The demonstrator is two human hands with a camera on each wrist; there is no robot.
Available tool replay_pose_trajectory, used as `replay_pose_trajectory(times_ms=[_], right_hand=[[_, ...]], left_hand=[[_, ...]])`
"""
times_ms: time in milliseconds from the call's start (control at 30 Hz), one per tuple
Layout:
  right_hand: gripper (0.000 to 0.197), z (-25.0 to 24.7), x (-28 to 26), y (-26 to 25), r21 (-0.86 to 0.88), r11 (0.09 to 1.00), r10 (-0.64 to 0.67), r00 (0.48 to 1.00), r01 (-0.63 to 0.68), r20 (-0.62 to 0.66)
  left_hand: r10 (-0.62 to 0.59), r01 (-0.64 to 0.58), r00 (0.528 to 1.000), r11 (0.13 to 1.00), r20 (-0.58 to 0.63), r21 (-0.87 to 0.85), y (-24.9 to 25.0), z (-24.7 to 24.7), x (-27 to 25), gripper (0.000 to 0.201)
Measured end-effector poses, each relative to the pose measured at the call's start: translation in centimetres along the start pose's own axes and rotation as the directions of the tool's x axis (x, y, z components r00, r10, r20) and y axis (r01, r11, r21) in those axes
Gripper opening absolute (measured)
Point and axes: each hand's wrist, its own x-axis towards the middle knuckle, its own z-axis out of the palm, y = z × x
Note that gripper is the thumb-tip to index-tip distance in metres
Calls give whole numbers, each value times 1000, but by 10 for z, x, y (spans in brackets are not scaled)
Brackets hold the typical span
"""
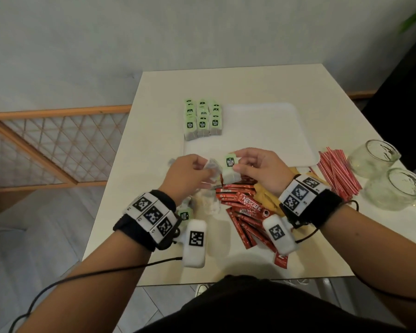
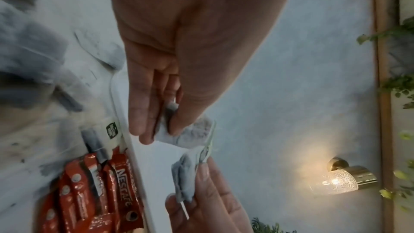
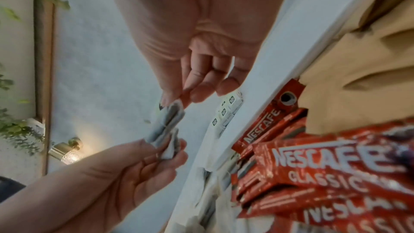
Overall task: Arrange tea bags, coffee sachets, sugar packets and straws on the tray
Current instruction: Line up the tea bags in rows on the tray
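Both hands hover over the near edge of the white tray [image 1: 262, 131]. My left hand [image 1: 201, 167] pinches a grey tea bag [image 1: 213, 165] between thumb and fingers; the left wrist view shows the same tea bag [image 2: 192, 134]. My right hand [image 1: 238, 161] pinches another tea bag by its green tag [image 1: 229, 162], and its bag [image 3: 165, 121] hangs touching the left one. Rows of green-tagged tea bags [image 1: 202, 120] stand on the tray's far left corner. Red coffee sachets [image 1: 245, 207], brown sugar packets [image 1: 267, 195] and red-striped straws [image 1: 338, 174] lie on the table.
Loose tea bags [image 1: 202, 203] lie on the table under my left wrist. Two glass mugs [image 1: 372, 157] [image 1: 399, 188] stand at the right edge beside the straws. The right part of the tray is bare. A wooden lattice rail [image 1: 58, 145] runs left of the table.
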Motion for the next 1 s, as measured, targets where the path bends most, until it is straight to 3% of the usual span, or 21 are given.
replay_pose_trajectory(times_ms=[100,200,300,467,633,700,767,800,867,933,1000], right_hand=[[35,3,7,-1,-38,999,15,1000,-14,9],[17,6,9,-3,-85,996,25,999,-21,39],[11,7,10,-2,-79,997,0,1000,-2,-30],[32,6,11,-2,30,999,-28,996,30,-85],[47,11,17,2,66,997,-24,996,30,-81],[41,12,19,2,7,1000,-13,998,14,-62],[12,10,20,3,-66,998,-20,999,17,-50],[14,8,21,5,-103,994,-33,997,26,-68],[26,4,22,10,-134,991,-40,989,21,-139],[21,-1,22,14,-141,990,-26,982,-1,-187],[17,-4,23,17,-141,990,-3,981,-25,-195]], left_hand=[[15,-14,1000,1000,26,-22,5,6,5,13],[17,-16,999,999,27,-30,7,11,6,9],[-12,13,1000,998,9,-61,8,17,7,11],[2,0,995,1000,-96,25,7,15,16,17],[-19,23,996,999,-87,45,6,14,22,29],[11,-7,998,997,-58,73,5,17,23,22],[47,-46,999,992,-7,115,3,17,23,11],[62,-63,998,984,15,169,1,16,24,11],[66,-72,997,906,30,418,-2,12,28,24],[40,-8,999,697,-27,717,-1,10,31,41],[11,55,998,500,-69,864,0,14,35,55]])
